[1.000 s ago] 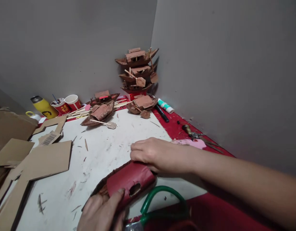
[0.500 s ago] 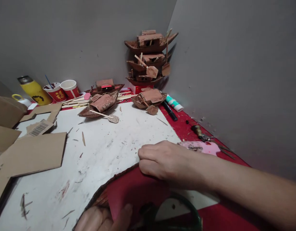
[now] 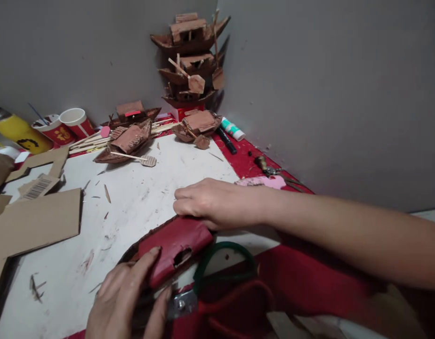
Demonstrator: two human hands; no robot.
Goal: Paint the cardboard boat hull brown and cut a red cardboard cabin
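Observation:
A dark brown boat with a red cover (image 3: pixel 168 245) lies at the lower middle of the view, with a ragged hole in the cover's side. My left hand (image 3: pixel 124 294) grips the near left part of the boat, its fingers on the red cover. At the boat's far end, my right hand (image 3: pixel 199 202) is closed on its edge, and the fingertips are partly hidden. Scissors (image 3: pixel 226 275) with one green and one red handle lie beside the boat, close to my left thumb.
Stacked brown model boats (image 3: pixel 189 35) stand in the corner, with more boats (image 3: pixel 129 141) before them. Cups (image 3: pixel 76 122) and a yellow bottle (image 3: pixel 21 132) stand at back left. Cut cardboard (image 3: pixel 44 221) covers the left. A marker (image 3: pixel 227 141) and tube (image 3: pixel 232 128) lie right.
The view has shifted right and down. My left hand now shows more fully on the red cover, and the hole in its side and the scissors have come into clearer view.

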